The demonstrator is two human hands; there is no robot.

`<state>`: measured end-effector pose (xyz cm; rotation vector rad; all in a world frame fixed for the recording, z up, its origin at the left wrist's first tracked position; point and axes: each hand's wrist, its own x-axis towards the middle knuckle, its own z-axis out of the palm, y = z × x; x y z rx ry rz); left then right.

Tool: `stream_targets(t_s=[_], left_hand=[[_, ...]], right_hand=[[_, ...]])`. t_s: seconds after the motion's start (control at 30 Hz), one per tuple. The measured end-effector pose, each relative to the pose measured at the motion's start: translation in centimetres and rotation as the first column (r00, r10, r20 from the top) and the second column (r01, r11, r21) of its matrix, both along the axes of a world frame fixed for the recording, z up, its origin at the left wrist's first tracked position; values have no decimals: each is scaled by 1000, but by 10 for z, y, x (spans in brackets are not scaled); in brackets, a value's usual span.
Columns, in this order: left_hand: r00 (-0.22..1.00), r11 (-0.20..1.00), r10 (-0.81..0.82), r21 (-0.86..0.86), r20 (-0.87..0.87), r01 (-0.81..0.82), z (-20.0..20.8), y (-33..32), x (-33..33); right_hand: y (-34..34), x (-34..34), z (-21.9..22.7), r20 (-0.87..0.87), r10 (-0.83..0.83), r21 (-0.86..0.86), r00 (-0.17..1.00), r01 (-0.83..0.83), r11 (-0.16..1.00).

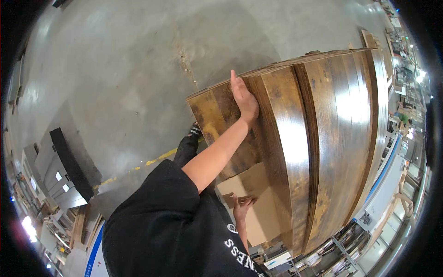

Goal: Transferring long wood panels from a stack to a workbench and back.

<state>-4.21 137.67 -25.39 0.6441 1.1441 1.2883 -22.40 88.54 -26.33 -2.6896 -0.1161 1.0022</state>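
Observation:
Glossy brown wood-grain boards [341, 101] stand in tall stepped stacks in front of me. My left hand [244, 99] lies flat against the side of the nearer boards, near their far left end. Its fingers are stretched out, with nothing visible in them. A lower wood-grain surface [217, 120] is beneath that forearm. My right hand [242, 207] is nearer my body, over a plain brown cardboard sheet [263, 203]. Its fingers are spread apart; whether they touch the cardboard I cannot tell.
Grey concrete floor [138, 55] lies at the left and top, with a worn yellow line [152, 161]. A dark-edged stack of grey panels [64, 171] stands at the left. Beyond the boards are a long blue-edged bench [380, 184] and wood pieces.

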Motion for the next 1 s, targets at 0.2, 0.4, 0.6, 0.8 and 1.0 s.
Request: stream_targets(t_s=[0.2,0.4,0.6,0.8,1.0], left_hand=[[1000,999,25,-28,16,-25,20,38,-15],[992,996,-67,-56,104,73,41,46,-13],[992,993,82,79,92,-90,41,42,-23],[992,997,-65,59,108,59,57,32,-10],[999,984,15,181,-44,-7,83,20,-13]], right_hand=[[-10,-1,-14,45,54,-31,998,-53,998],[-16,11,-8,-43,87,-58,995,-90,994],[7,23,13,-148,-1,-91,989,-13,996],[13,27,25,-228,-13,-29,974,7,1000],[11,27,29,-193,-48,74,980,63,995]])
